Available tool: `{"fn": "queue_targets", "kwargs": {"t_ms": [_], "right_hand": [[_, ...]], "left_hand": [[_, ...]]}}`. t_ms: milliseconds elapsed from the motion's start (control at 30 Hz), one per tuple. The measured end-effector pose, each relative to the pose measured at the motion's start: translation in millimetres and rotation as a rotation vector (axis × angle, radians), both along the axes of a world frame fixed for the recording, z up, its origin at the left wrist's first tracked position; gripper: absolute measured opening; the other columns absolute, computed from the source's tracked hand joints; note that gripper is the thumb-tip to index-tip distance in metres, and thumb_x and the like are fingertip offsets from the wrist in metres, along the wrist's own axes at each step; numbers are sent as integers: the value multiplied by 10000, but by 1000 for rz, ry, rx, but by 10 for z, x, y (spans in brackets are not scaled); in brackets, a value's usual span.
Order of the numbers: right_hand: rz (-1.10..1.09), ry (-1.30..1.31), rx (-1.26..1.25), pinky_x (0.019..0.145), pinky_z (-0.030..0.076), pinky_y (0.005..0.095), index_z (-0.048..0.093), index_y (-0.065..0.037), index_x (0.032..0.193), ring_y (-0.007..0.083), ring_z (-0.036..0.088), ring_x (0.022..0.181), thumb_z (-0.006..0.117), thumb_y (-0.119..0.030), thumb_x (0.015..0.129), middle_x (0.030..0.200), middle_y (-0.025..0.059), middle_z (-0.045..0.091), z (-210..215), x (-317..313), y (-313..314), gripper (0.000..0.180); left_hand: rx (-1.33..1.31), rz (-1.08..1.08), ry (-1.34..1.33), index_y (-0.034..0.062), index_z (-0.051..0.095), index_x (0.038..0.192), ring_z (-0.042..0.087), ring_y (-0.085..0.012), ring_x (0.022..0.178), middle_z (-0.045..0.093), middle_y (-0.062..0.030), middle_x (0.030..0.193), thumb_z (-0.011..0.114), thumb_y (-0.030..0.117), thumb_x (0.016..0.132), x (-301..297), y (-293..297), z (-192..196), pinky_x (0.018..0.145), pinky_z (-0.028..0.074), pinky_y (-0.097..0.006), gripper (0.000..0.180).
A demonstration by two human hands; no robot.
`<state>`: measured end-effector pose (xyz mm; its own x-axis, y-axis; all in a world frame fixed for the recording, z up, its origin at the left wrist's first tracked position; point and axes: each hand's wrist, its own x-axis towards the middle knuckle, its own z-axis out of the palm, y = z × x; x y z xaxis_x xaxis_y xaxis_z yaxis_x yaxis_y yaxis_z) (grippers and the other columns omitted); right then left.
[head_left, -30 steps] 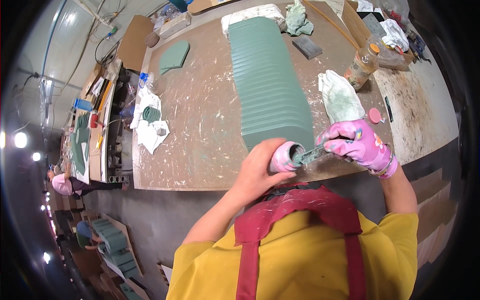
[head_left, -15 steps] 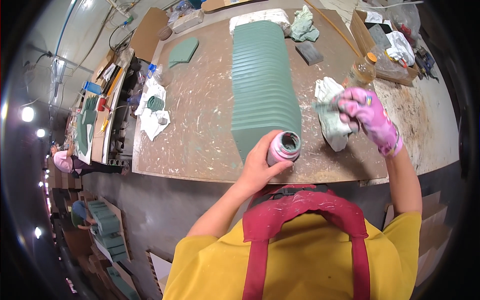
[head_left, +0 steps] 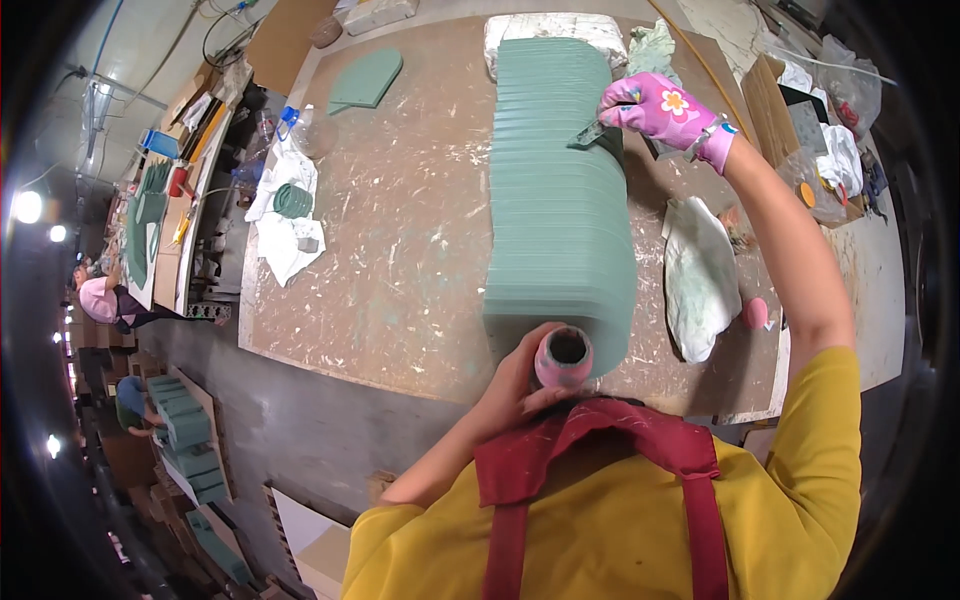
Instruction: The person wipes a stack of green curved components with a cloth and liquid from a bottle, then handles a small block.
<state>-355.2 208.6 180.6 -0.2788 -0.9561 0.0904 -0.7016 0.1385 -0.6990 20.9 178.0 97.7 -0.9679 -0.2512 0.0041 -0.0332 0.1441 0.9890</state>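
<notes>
My left hand (head_left: 515, 375) is bare and wrapped round a small pink jar (head_left: 563, 362), whose open mouth shows a dark inside. It is at the near end of a long row of overlapping green panels (head_left: 560, 220) with rounded ends. Reaching to the far part of that row, my right hand (head_left: 650, 108) wears a pink flowered glove. Its fingers pinch a small paint-stained brush (head_left: 588, 136), the tip at the panels' surface. A stained white cloth (head_left: 700, 280) lies right of the row, beside a pink round lid (head_left: 755, 313).
A white wrapped block (head_left: 550, 32) stands behind the row. Green panels (head_left: 368, 78) lie at the table's far left; white cloths (head_left: 285, 240) lie near its left edge. At right is a cardboard box (head_left: 768, 115) of odds and ends. Two people work at far left.
My right hand has moved from above the white cloth, forward and left to the far part of the panels, with the brush. My left hand still holds the jar; the view has shifted.
</notes>
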Motion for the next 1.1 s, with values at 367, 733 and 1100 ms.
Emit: {"fn": "queue_targets", "kwargs": {"t_ms": [367, 733, 1100], "right_hand": [[5, 93, 12, 659, 460, 328, 643, -27, 857, 221, 570, 640, 653, -249, 811, 693, 110, 612, -182, -86, -259, 227], [44, 19, -14, 659, 467, 313, 647, -28, 855, 204, 589, 655, 631, -216, 823, 704, 110, 620, -104, -20, -245, 192], [21, 75, -5, 693, 482, 329, 652, -21, 905, 242, 627, 716, 602, -190, 840, 769, 148, 642, -40, -47, -182, 187]], "left_hand": [[81, -98, -39, -4, 367, 1356, 503, -255, 1200, 515, -163, 1279, 782, 169, 728, -46, -99, 51, 1008, 380, -346, 772], [-27, -48, -70, 11, 392, 1340, 505, -355, 1194, 511, -191, 1285, 768, 178, 714, -28, -71, 40, 994, 398, -389, 749], [214, -75, -1, -1, 374, 1357, 486, -241, 1215, 507, -149, 1291, 752, 136, 759, -22, -80, -6, 1029, 364, -344, 720]]}}
